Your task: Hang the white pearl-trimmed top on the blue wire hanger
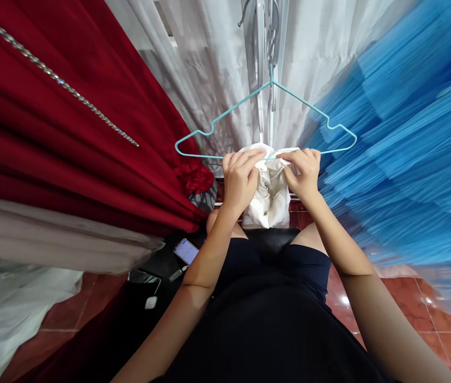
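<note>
A light-blue wire hanger [272,82] hangs by its hook from a metal stand in front of me. Draped at the middle of its lower bar is a white cloth garment [277,210] with strings of pearl-like beads along its folds. My left hand [242,175] is closed on the cloth at the bar, left of the middle. On the other side my right hand [303,171] pinches the cloth against the same bar. Both thumbs are below the bar, with the fingers over it. The garment's lower part hangs down between my knees.
Red fabric [69,133] with a rhinestone strip hangs at left, and layered blue tulle [412,159] at right. White cloth [217,64] hangs behind the metal stand [260,80]. A lit phone [186,250] lies by my left thigh on a black surface. Red tiles [401,303] cover the floor.
</note>
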The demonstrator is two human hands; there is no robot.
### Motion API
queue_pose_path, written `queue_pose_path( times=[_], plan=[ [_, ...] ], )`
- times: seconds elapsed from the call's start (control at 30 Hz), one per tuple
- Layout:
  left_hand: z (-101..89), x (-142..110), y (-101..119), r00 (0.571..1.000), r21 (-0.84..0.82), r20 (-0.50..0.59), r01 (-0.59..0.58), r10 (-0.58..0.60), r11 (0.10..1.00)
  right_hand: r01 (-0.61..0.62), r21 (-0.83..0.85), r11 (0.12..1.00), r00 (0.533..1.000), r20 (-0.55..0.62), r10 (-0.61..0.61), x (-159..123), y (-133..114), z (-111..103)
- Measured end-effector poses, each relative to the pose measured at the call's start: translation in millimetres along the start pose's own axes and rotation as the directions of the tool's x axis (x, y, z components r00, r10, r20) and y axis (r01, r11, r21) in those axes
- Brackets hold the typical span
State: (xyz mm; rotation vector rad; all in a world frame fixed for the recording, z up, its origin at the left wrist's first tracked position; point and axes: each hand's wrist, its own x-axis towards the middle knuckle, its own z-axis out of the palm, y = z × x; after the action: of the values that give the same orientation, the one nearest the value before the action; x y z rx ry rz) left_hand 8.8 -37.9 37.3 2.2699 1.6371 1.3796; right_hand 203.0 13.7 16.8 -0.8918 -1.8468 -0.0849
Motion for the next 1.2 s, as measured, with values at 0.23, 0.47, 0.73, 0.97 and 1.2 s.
queue_pose_path(
  times=[0.23,0.47,0.73,0.97,1.2],
  plan=[
    [-4.6,-54.7,-44.5,0.788,-0.114,-0.592,0.124,-0.167,0.986,-0.007,0.039,0.999,0.999,0.049,0.005,0.9,11.1,-5.1],
    [-61.9,-37.1,-88.6,0.687,-0.13,-0.638,0.349,-0.348,0.928,-0.045,0.011,0.999,0.996,0.076,0.044,-0.2,11.5,-4.3],
    [-96.9,51.8,-52.6,0.816,-0.023,-0.543,0.222,-0.199,0.975,-0.012,0.024,1.0,0.997,0.073,0.01,-5.9,-1.2,-12.9],
    [-71.1,60.5,-18.8,0.935,0.079,-0.344,0.119,-0.085,0.99,0.012,0.042,0.999,0.998,0.061,-0.015,-7.8,-10.2,-17.6],
    [-25.1,20.2,12.9,0.991,0.047,-0.101,-0.088,0.093,0.995,-0.044,-0.021,0.999,0.984,0.17,0.047,-6.9,-19.3,-32.6]
  ],
)
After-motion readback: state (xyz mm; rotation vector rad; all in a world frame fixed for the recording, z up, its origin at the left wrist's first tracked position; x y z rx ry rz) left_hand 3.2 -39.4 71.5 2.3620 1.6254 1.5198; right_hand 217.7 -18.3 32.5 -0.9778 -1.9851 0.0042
